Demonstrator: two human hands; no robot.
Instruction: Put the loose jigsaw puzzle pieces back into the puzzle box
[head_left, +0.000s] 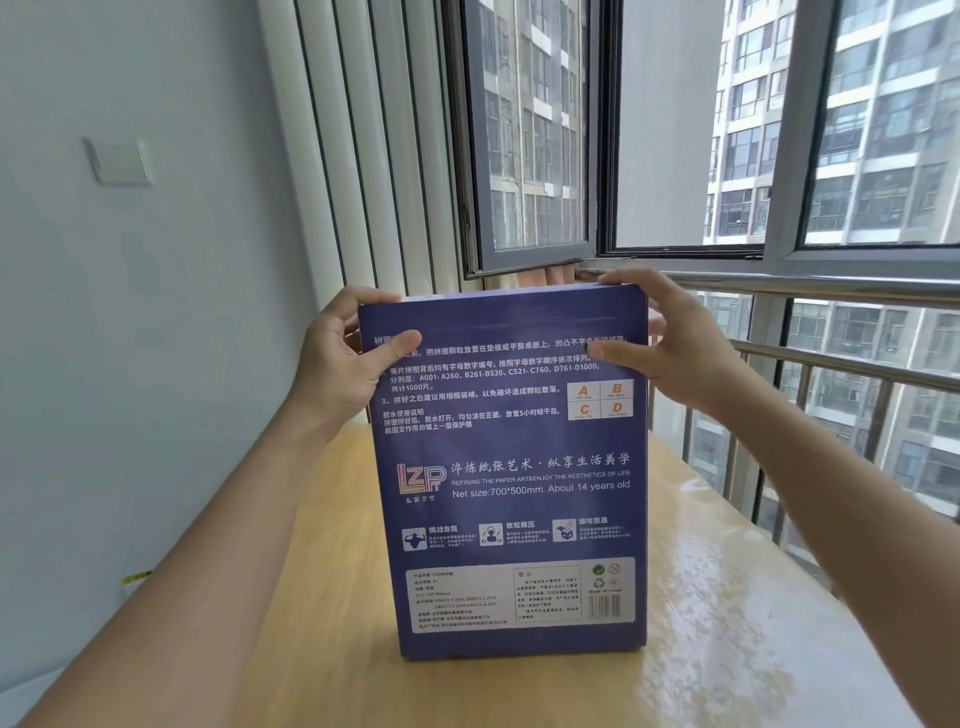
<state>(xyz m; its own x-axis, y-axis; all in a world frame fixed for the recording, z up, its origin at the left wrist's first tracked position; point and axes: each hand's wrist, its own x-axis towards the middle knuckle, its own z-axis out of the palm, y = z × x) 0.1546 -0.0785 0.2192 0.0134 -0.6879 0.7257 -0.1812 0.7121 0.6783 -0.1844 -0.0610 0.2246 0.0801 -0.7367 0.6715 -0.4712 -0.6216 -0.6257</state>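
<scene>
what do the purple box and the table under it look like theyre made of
Puzzle box: likely printed cardboard with a slightly glossy finish, judging by its folded edges, flat printed panel and soft sheen near the top.
Table: light wood or wood-look laminate, with visible grain; its bright window reflections suggest a glossy varnish or clear cover.

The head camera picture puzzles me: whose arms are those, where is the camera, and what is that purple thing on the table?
No machine here: a person wears one wide-angle camera on the head, looking forward and down, so the arms are their own. The left hand and right hand grip the top corners of a purple puzzle box, thumbs on its printed back. The box stands upright on a wooden table beside an open window with a metal railing. No loose puzzle pieces show in this picture.
</scene>
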